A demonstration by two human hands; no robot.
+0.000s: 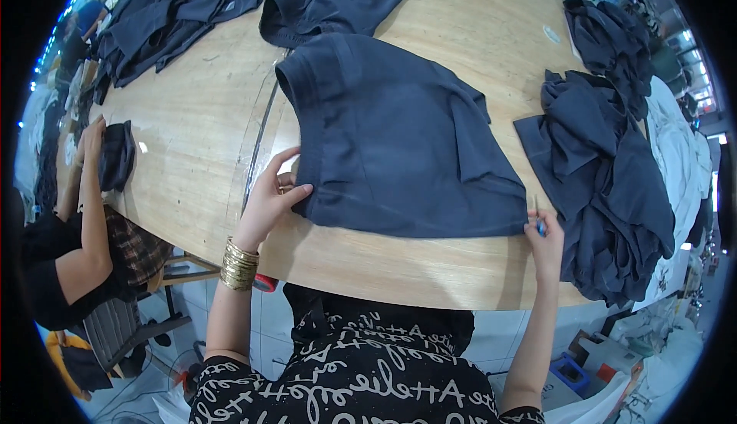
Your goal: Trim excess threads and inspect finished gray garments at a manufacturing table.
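A pair of dark navy shorts [407,140] lies spread on the wooden table before me, its elastic waistband to the left and a leg hem to the right. My left hand [269,197], with gold bangles on the wrist, pinches the near corner of the waistband between thumb and fingers. At the opposite end, my right hand [543,232] is closed at the near corner of the hem. A small blue tool with a thin metal tip [540,227] shows in that hand; its exact kind I cannot make out.
Another dark garment [338,2] lies just beyond the shorts. Piles of dark clothing stand at the right [606,186] and far left [176,13]. To the left, a co-worker's hands [92,136] handle a dark piece [117,155]. The table edge [430,290] curves close to my body.
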